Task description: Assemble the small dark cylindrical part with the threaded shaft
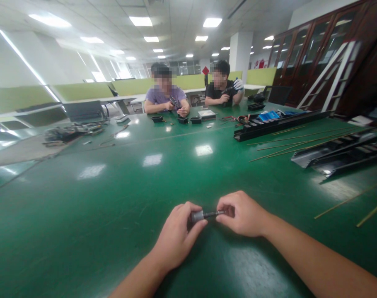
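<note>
Low over the green tabletop (182,178), both hands hold a small part between them. My left hand (179,236) grips a grey cylinder (197,215) between thumb and fingers. From the cylinder's right end a thin dark shaft (211,214) points toward my right hand (242,214), whose thumb and fingertips pinch the shaft's far end. The piece lies roughly level. Its exact kind cannot be made out, and the fingers cover both of its ends.
Black metal channels (269,124) and long thin brass-coloured rods (296,145) lie at the right. Two people (165,97) sit across the table holding tools, with small black trays (196,120) before them. Cables (73,131) lie far left; a stepladder (334,78) stands behind.
</note>
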### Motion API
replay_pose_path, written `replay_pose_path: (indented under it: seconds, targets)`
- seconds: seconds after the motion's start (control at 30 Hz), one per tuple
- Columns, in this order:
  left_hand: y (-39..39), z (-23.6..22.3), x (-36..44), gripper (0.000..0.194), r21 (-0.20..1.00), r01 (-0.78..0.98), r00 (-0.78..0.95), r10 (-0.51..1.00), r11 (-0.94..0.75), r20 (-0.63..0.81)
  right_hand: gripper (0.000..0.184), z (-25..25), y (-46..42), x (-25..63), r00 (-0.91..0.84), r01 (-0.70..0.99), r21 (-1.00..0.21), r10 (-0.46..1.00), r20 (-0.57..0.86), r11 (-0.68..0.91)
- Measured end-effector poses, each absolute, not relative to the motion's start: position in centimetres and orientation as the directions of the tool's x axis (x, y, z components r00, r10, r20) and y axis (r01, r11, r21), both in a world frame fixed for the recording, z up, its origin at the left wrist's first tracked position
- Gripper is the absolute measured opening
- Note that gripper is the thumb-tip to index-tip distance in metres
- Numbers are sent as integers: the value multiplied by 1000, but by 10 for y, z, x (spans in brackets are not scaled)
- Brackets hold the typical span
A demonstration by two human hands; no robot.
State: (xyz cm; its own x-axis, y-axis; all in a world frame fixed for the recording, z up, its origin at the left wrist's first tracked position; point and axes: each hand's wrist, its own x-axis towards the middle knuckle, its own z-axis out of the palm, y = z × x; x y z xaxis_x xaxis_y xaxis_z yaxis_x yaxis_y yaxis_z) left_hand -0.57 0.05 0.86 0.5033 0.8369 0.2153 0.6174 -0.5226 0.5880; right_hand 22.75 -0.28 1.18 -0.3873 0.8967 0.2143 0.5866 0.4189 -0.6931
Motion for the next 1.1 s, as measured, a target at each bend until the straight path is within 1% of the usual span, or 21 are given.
replay_pose_path:
  seconds: [0.43, 0.8, 1.1]
  targets:
    - [1, 8, -7, 22, 595, 622, 499, 843, -509, 200, 5, 15, -3, 231, -399, 592, -685, 893, 208, 425]
    - [1, 9, -5, 22, 588, 616, 499, 837, -524, 224, 4, 18, -3, 233, -423, 600, -668, 883, 202, 440]
    - [1, 9, -6, 21, 589, 621, 505, 839, -517, 204, 5, 18, -2, 234, -434, 613, -652, 880, 194, 446]
